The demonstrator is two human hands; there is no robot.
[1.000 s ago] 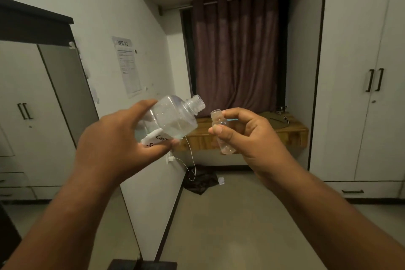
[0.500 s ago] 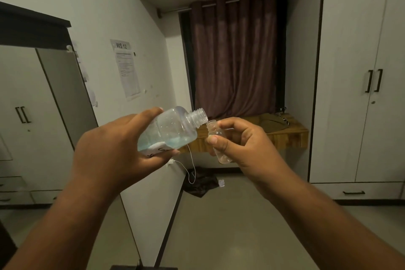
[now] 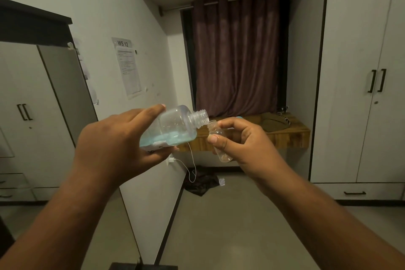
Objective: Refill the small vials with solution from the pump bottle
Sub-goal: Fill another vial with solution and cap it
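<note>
Left hand (image 3: 114, 147) grips the tilted clear bottle (image 3: 175, 127), pale blue solution pooled low, its uncapped neck touching the empty-looking clear vial (image 3: 219, 140) pinched by the right hand (image 3: 247, 144).

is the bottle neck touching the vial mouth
Cannot tell. In the head view the bottle neck overlaps the vial rim, with no visible gap, but contact is not plain.

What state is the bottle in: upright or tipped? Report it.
Tipped: the bottle lies nearly sideways, uncapped neck at the vial mouth, blue liquid pooled along its lower side.
</note>
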